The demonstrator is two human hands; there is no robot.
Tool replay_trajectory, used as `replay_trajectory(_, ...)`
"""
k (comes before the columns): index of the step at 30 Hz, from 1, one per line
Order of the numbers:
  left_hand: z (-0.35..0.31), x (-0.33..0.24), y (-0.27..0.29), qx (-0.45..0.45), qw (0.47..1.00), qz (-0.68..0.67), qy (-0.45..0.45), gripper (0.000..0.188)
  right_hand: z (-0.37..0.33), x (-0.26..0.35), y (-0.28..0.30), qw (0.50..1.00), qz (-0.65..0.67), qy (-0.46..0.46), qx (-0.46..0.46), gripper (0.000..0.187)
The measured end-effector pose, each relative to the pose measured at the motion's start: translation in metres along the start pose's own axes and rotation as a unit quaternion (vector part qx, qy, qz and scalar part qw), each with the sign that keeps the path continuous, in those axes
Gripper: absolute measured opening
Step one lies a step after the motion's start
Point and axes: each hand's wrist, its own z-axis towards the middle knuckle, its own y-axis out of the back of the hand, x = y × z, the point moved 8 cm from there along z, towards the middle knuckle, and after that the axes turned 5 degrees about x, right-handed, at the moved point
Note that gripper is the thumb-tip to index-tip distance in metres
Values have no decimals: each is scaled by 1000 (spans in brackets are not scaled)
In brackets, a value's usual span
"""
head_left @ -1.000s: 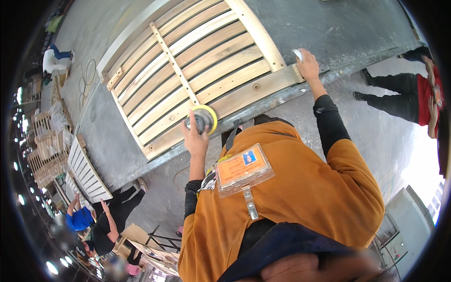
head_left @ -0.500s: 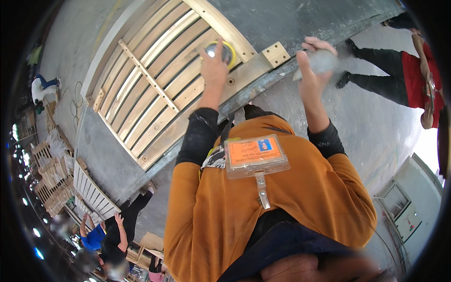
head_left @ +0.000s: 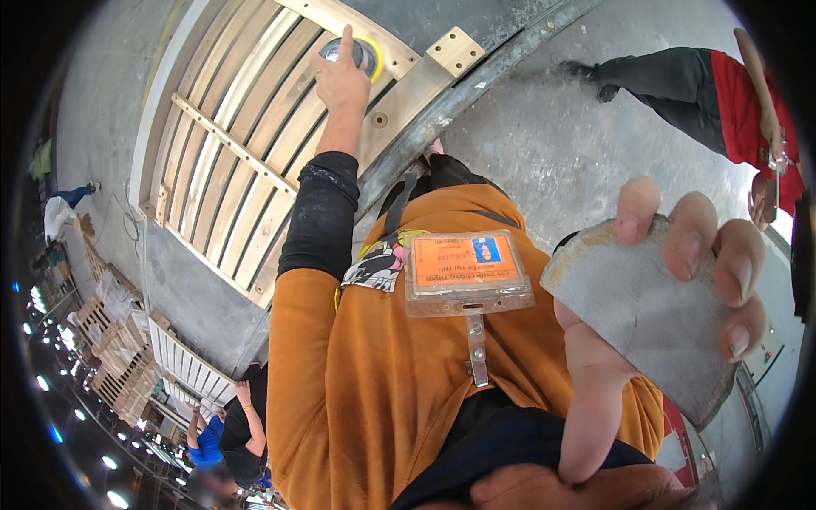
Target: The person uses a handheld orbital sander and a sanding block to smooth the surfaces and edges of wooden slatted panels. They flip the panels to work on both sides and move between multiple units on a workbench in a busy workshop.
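My left hand [head_left: 342, 92] rests over a round grey thing with a yellow rim [head_left: 375, 59], its index finger stretched across the top and the other fingers curled about it. That round thing lies on a slatted wooden panel [head_left: 246, 110], near its right end. Close to the camera, my right hand [head_left: 599, 361] is raised with a worn, grey, roughly fan-shaped piece of sandpaper [head_left: 646, 306]. The thumb is on the near side and the fingertips curl over the sheet's upper edge; part of the palm is hidden behind it.
The panel lies on a large grey table [head_left: 195, 272]; a wooden block with holes [head_left: 455, 51] sits by its front edge. A person in a red top [head_left: 739, 106] stands at the right. Further slatted panels [head_left: 191, 361] and people are at the lower left.
My right hand has come up from beside the table edge close to the camera, bringing the grey sheet. My left hand stays on the round thing while the whole view has shifted.
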Motion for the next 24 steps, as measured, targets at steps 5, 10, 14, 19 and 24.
replay_trajectory(5, -33, -1, -10, 33, 999, 9, -13, 74, -8, 19, -6, 998, -46, 52, 8, 105)
replay_trajectory(10, -62, 43, 4, 59, 998, -3, 22, 76, -21, 24, -22, 996, -37, 58, 56, 105)
replay_trajectory(14, -81, 54, 6, 14, 998, -63, 19, 80, -21, 14, -37, 996, -6, 41, 82, 105)
replay_trajectory(19, -65, 10, -12, -1, 998, -47, -53, 76, 1, 7, -45, 994, 25, 76, 70, 108)
replay_trajectory(24, -47, -19, -13, 6, 997, -56, -58, 72, 27, -4, -48, 991, 14, 56, 118, 106)
